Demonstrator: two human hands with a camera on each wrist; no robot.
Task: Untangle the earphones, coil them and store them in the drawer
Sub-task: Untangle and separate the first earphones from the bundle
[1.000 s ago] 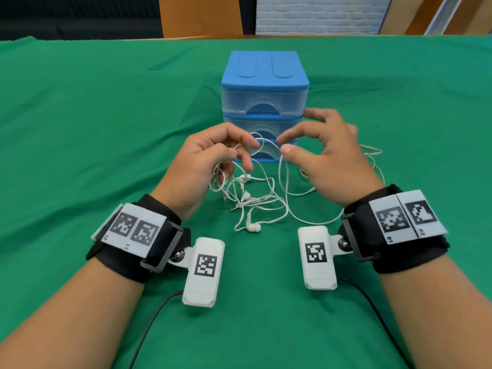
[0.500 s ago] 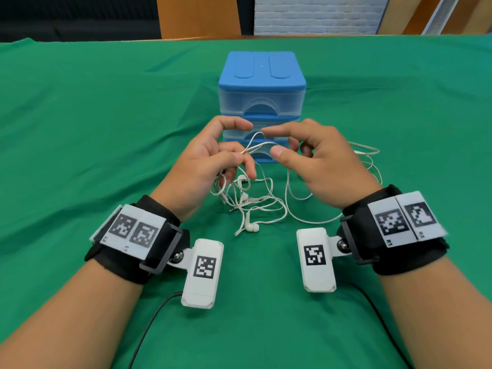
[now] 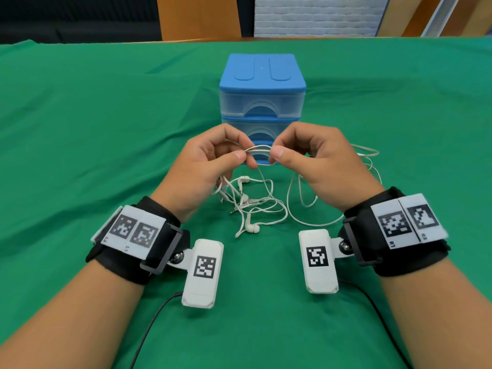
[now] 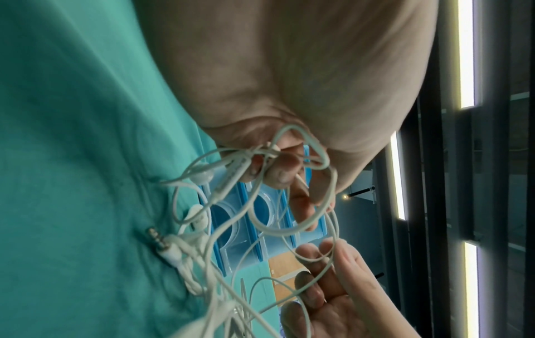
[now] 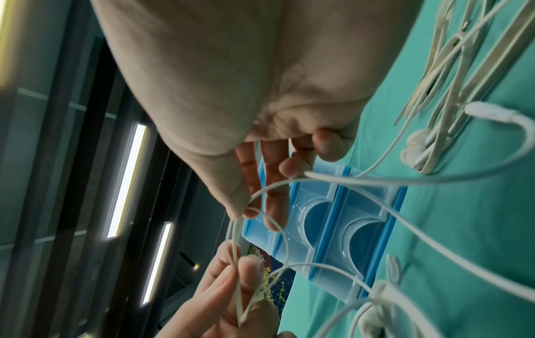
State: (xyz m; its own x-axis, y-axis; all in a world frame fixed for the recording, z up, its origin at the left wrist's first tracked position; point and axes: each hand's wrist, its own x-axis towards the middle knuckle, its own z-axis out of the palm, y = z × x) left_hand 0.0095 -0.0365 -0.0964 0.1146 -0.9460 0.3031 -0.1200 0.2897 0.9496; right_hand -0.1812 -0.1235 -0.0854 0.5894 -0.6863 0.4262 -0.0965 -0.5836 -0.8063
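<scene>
White tangled earphones (image 3: 255, 203) lie on the green cloth in front of a small blue drawer unit (image 3: 262, 86) whose clear drawers are closed. My left hand (image 3: 210, 161) pinches a raised loop of the cord between thumb and forefinger, with more strands bunched under its other fingers (image 4: 275, 169). My right hand (image 3: 306, 155) pinches the same loop (image 3: 259, 150) a few centimetres to the right. An earbud (image 3: 251, 228) and the jack plug (image 4: 162, 244) rest on the cloth below. Both hands hover just in front of the lowest drawer.
A second bundle of white cord (image 3: 364, 153) trails on the cloth to the right of my right hand. The green cloth (image 3: 106, 129) covers the whole table. Black cables (image 3: 154, 323) run from the wrist cameras toward me.
Both hands have drawn closer together and lifted slightly. The right hand, open a second ago, now pinches the cord loop beside the left hand's pinch.
</scene>
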